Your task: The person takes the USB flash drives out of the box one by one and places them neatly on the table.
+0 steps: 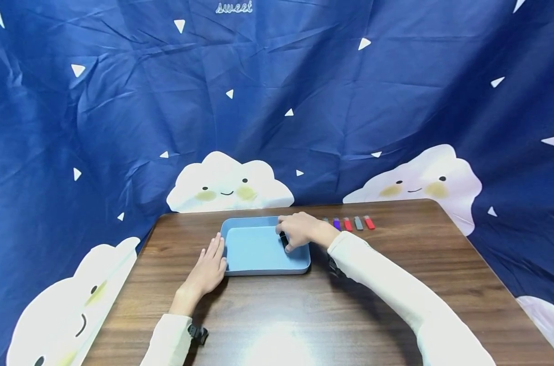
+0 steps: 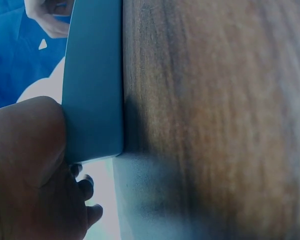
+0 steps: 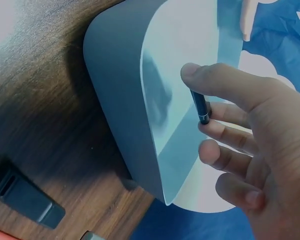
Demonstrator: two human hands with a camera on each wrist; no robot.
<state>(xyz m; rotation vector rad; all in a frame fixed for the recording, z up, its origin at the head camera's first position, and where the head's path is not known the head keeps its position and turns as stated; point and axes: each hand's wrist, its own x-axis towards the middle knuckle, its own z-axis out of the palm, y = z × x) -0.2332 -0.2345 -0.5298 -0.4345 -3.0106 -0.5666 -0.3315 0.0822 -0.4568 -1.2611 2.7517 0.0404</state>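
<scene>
A light blue tray [image 1: 251, 251] lies on the wooden table in the head view. Over its right side, my right hand [image 1: 300, 229] pinches a slim black USB stick [image 3: 200, 106] between thumb and fingers. The stick has a thin silver band near one end and is seen edge-on. My left hand [image 1: 209, 268] rests with straight fingers against the tray's left rim. In the left wrist view, the tray's wall [image 2: 94, 80] stands right beside that hand.
Beyond my right wrist, several USB sticks stand in a row: purple [image 1: 336, 224], red [image 1: 347, 224], grey [image 1: 358, 223] and another red one [image 1: 370, 222]. A greyish one is partly hidden by the wrist. A blue curtain [image 1: 267, 127] hangs behind the table [image 1: 240, 315].
</scene>
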